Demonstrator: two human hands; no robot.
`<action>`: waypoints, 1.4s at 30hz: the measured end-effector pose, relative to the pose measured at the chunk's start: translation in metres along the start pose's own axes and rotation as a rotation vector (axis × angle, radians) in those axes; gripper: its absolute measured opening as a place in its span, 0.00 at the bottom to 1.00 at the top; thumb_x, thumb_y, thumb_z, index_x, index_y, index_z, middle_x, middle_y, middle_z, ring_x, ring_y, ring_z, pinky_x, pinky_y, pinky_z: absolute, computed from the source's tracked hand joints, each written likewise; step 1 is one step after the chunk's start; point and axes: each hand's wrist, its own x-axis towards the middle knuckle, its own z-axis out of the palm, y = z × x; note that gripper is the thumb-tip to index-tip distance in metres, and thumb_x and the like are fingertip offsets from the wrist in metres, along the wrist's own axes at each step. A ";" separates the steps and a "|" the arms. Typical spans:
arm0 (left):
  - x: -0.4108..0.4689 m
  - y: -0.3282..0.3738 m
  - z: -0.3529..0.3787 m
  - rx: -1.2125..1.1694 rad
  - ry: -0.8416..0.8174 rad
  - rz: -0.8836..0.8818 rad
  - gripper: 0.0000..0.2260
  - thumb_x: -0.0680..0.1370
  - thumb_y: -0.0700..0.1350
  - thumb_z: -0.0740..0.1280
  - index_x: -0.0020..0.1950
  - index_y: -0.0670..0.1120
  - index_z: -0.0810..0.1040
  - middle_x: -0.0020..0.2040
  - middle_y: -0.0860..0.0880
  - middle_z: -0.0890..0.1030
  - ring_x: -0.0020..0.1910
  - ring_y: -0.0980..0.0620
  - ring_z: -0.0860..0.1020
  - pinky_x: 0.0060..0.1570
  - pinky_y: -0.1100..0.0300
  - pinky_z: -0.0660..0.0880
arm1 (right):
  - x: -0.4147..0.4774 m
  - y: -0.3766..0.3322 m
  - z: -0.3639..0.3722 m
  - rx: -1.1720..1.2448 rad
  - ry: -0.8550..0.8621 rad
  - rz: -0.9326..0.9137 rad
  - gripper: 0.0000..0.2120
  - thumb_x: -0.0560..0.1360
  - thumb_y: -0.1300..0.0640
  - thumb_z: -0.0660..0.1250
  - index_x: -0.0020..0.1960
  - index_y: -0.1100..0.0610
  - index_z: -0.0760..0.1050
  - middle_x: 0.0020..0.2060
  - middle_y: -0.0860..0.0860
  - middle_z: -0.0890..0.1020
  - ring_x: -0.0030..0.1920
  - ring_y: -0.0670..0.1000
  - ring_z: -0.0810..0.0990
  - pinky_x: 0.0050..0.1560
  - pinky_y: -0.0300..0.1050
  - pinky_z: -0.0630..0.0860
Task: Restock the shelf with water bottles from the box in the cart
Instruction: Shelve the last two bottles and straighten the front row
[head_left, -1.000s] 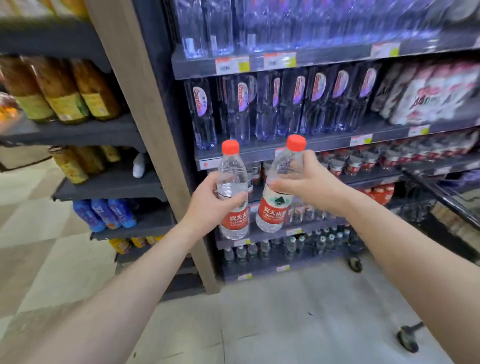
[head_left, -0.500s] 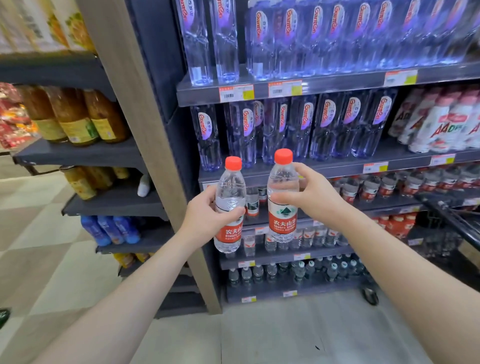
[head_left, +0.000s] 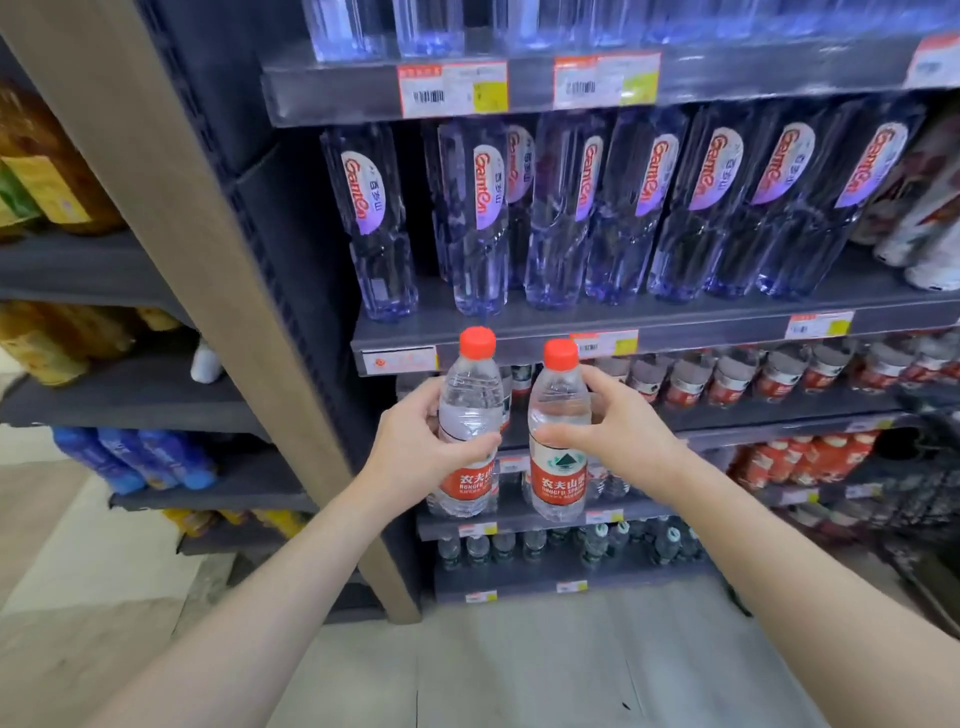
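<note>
**Two red-capped water bottles brought up to the shelf (head_left: 701, 330).** The left hand (head_left: 415, 441) is wrapped round the left bottle (head_left: 470, 410), and the right hand (head_left: 618, 431) is wrapped round the right bottle (head_left: 558, 467). Since a second ago the right bottle has been righted from a tilt. Both are now held upright, side by side, nearer the tier below the purple-labelled row (head_left: 628, 208). Placement appears imminent, though neither bottle rests on the shelf yet.

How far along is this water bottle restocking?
Done: two bottles are picked up. In hand: the left hand grips one red-capped bottle, the right hand grips the other bottle, both upright before the shelf. Left: neither stands on it yet; the box is out of view.
</note>
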 end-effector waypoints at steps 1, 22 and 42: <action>0.005 -0.009 0.006 -0.009 0.001 0.002 0.24 0.69 0.43 0.83 0.62 0.56 0.81 0.54 0.57 0.88 0.53 0.57 0.86 0.59 0.50 0.83 | 0.008 0.010 0.001 -0.007 -0.009 -0.013 0.24 0.72 0.57 0.80 0.65 0.44 0.78 0.54 0.37 0.86 0.54 0.37 0.84 0.48 0.31 0.79; 0.058 -0.255 0.123 -0.020 0.197 0.347 0.23 0.70 0.47 0.83 0.60 0.63 0.80 0.55 0.61 0.87 0.56 0.58 0.86 0.57 0.56 0.82 | 0.130 0.248 0.036 -0.093 0.040 -0.421 0.29 0.65 0.40 0.81 0.62 0.45 0.76 0.53 0.46 0.87 0.52 0.47 0.87 0.56 0.51 0.81; 0.043 -0.236 0.123 -0.036 0.093 0.415 0.30 0.65 0.54 0.81 0.66 0.56 0.81 0.58 0.53 0.88 0.56 0.51 0.87 0.57 0.50 0.82 | 0.180 0.210 0.020 0.037 0.134 -0.449 0.25 0.70 0.52 0.81 0.64 0.49 0.77 0.53 0.48 0.87 0.50 0.49 0.88 0.45 0.44 0.82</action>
